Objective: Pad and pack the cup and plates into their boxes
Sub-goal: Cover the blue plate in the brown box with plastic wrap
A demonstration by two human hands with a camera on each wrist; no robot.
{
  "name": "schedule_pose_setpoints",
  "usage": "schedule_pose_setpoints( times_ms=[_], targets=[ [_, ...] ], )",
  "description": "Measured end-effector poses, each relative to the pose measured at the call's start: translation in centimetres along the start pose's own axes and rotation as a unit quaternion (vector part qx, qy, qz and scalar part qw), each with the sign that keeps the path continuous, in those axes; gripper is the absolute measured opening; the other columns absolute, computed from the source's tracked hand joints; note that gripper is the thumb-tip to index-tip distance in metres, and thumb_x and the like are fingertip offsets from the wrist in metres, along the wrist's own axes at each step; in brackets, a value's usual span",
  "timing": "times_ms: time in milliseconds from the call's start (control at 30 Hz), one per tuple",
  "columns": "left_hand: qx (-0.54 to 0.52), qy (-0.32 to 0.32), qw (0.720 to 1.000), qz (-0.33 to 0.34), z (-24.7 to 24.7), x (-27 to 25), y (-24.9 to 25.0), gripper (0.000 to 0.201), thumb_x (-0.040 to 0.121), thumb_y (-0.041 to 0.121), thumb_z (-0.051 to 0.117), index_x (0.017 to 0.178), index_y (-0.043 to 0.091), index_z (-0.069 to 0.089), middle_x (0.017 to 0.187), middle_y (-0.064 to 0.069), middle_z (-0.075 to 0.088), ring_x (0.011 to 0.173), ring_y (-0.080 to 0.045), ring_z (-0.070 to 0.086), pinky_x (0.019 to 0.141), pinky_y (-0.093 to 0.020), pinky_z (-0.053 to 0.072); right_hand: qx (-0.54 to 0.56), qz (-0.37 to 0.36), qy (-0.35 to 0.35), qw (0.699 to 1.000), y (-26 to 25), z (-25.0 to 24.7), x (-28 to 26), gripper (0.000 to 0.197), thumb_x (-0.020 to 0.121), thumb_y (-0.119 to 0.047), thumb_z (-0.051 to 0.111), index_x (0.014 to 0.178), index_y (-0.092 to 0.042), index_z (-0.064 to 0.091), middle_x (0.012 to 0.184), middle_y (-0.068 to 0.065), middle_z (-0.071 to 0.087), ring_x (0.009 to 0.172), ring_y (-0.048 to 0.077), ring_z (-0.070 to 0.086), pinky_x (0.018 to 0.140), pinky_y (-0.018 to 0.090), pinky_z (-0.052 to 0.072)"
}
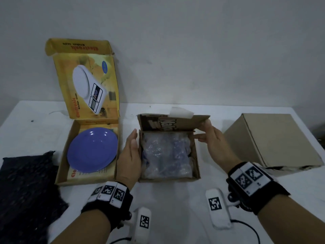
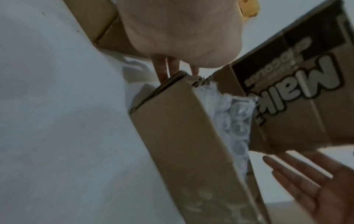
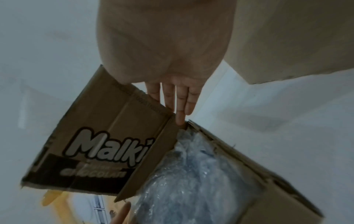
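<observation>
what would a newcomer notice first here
The bubble-wrapped bundle filling the small brown box at centre, with the left hand flat on its side and the right hand at its raised lid. Then the purple plate lying bare in the open yellow box to the left.

Dim, flat, bluish light throughout. Small glints on plate (image 1: 92, 150). Wrist views soft, motion-blurred. Head view bowed at edges.

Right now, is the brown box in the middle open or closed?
Open. The box has its lid standing up at the back, the right hand touching its edge, and bubble wrap shows inside.
</observation>
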State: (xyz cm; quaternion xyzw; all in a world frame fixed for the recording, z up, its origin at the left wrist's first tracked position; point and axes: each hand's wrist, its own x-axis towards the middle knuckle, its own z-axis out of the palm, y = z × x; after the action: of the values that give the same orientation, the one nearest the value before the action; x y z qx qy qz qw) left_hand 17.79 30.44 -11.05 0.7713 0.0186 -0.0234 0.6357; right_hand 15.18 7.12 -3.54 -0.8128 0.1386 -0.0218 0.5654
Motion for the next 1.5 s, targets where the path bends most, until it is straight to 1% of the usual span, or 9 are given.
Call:
schedule_pose_setpoints(
  times_ms=[100,300,433,567,700,900,1033,1333,1500],
  targets=[
    [-0.104,-0.03,0.988,-0.111,-0.5,0.6,1.2,0.049,0.086,0.072,0.028,0.115,0.047,0.059,0.12,0.01,0.064,0.11,-0.03,0.061,0.091,-0.05,0.05,0.016,-0.005,-0.036,0.999,0.9,-0.8,-1.4,0.054,0.095,-0.058,0.02,0.121,-0.031,0.059,0.124,-0.011,0.059,0.111,0.008,0.058,0.102,0.027,0.04],
    [-0.106,-0.141,0.978,-0.107,-1.5,0.6,3.0,0.04,0.096,0.038,0.046,0.135,0.028,0.049,0.123,0.012,0.059,0.109,-0.006,0.057,0.077,-0.017,0.048,-0.075,0.04,-0.092,0.992,1.8,-1.2,-3.2,0.028,0.1,-0.027,0.041,0.116,-0.031,0.063,0.118,-0.001,0.053,0.106,0.016,0.054,0.095,0.032,0.047],
    [-0.043,-0.136,0.987,-0.079,-1.4,0.2,1.6,0.06,0.09,0.033,0.058,0.145,0.034,0.032,0.143,0.014,0.042,0.123,-0.005,0.048,0.091,-0.019,0.045,-0.127,0.053,-0.07,0.988,2.7,-0.3,-3.2,0.024,0.09,-0.029,0.061,0.113,-0.036,0.065,0.106,0.001,0.056,0.094,0.02,0.059,0.083,0.032,0.052],
    [-0.004,-0.165,0.985,-0.041,-1.4,-0.6,0.6,0.061,0.094,0.029,0.054,0.147,0.037,0.025,0.143,0.015,0.04,0.112,0.004,0.05,0.08,-0.006,0.046,-0.135,0.058,-0.044,0.988,3.4,0.6,-3.4,0.028,0.085,-0.02,0.068,0.111,-0.032,0.066,0.1,0.007,0.055,0.082,0.02,0.058,0.068,0.025,0.055],
    [0.143,-0.166,0.975,0.024,-1.2,-1.0,0.0,0.057,0.098,0.034,0.044,0.147,0.041,0.015,0.154,0.011,0.022,0.139,-0.009,0.028,0.112,-0.029,0.03,-0.161,0.052,-0.018,0.985,3.8,1.1,-3.9,0.035,0.082,-0.018,0.071,0.112,-0.035,0.066,0.096,0.007,0.054,0.083,0.02,0.057,0.082,0.035,0.054],
    [0.304,-0.147,0.935,0.106,-0.9,-1.1,-0.1,0.053,0.1,0.033,0.034,0.149,0.036,0.014,0.159,0.01,-0.005,0.136,-0.023,0.036,0.104,-0.038,0.041,-0.268,-0.034,-0.078,0.96,1.9,2.2,-5.5,0.02,0.087,-0.041,0.059,0.093,-0.024,0.066,0.089,-0.006,0.044,0.081,0.012,0.047,0.077,0.026,0.042],
    [0.328,-0.152,0.92,0.154,-0.7,-1.2,-0.6,0.052,0.101,0.026,0.03,0.15,0.033,0.014,0.159,0.007,-0.008,0.126,-0.028,0.045,0.1,-0.036,0.043,-0.308,-0.063,-0.175,0.933,1.5,3.4,-7.3,0.05,0.069,-0.077,0.042,0.079,-0.03,0.055,0.093,-0.011,0.044,0.091,0.009,0.042,0.084,0.031,0.035],
    [0.308,-0.158,0.923,0.166,-0.7,-1.1,-1.0,0.051,0.101,0.027,0.028,0.149,0.035,0.015,0.159,0.009,-0.005,0.132,-0.026,0.041,0.1,-0.035,0.043,-0.219,-0.056,-0.177,0.958,1.8,3.6,-7.9,0.03,0.076,-0.02,0.069,0.103,-0.022,0.059,0.083,-0.004,0.062,0.078,0.013,0.059,0.079,0.033,0.052],
    [0.303,-0.157,0.926,0.165,-0.6,-1.2,-0.9,0.05,0.101,0.026,0.028,0.149,0.034,0.016,0.159,0.009,-0.006,0.135,-0.025,0.037,0.1,-0.03,0.039,-0.269,-0.147,-0.166,0.937,2.3,4.3,-8.6,0.004,0.074,-0.021,0.064,0.075,-0.024,0.067,0.082,-0.011,0.054,0.081,0.015,0.056,0.077,0.037,0.049]
  ],
)
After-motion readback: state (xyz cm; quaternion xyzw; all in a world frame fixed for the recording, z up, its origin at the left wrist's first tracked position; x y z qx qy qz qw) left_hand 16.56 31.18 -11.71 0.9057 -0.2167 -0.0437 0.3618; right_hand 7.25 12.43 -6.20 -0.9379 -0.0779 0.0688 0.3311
